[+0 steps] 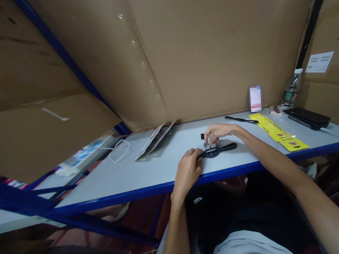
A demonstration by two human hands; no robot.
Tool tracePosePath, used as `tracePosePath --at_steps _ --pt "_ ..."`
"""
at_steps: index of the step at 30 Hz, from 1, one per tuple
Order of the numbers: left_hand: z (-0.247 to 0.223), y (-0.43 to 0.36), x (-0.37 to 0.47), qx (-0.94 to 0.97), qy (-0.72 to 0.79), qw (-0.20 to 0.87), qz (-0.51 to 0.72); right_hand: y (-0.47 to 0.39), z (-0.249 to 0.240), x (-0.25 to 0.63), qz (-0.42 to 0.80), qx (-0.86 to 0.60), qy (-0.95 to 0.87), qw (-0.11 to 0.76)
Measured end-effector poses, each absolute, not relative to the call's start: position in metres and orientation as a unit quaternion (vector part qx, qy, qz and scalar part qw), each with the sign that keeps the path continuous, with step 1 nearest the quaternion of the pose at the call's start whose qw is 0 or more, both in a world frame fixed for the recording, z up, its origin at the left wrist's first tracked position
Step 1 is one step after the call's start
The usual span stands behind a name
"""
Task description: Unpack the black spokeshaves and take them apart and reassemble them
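Note:
A black tool (212, 152) with a wide oval middle and a long handle lies low over the table; its exact kind is unclear. My left hand (188, 165) is closed round its left end, while the handle points right. Just above the oval part, my right hand (218, 131) pinches a small, partly clear piece (207, 144), mostly hidden by the fingers. Behind that hand sits a small black block (202, 136). A second slim black tool (241, 119) lies farther back on the table, apart from both hands.
Yellow packaging cards (276, 131) with clear plastic lie to the right. Beyond are a propped phone (255, 99), a water bottle (292, 90) and a black device (308, 118) with a white cable. Flat card sheets (156, 141) lean at left. Cardboard (211, 51) walls the table's back.

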State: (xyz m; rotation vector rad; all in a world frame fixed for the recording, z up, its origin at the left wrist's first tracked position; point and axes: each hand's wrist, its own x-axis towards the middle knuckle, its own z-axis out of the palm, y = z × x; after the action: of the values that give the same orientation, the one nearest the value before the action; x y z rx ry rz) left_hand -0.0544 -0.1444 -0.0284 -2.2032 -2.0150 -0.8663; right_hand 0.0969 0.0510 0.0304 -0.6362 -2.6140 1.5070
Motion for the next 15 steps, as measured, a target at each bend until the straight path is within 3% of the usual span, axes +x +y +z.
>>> tracePosePath --at_steps 15 --pt "-0.0306 -0.1436 -0.0566 -0.709 -0.638 -0.002 -0.301 0.0538 0.0197 0.0985 0.583 -0.229 -0.779 -0.002"
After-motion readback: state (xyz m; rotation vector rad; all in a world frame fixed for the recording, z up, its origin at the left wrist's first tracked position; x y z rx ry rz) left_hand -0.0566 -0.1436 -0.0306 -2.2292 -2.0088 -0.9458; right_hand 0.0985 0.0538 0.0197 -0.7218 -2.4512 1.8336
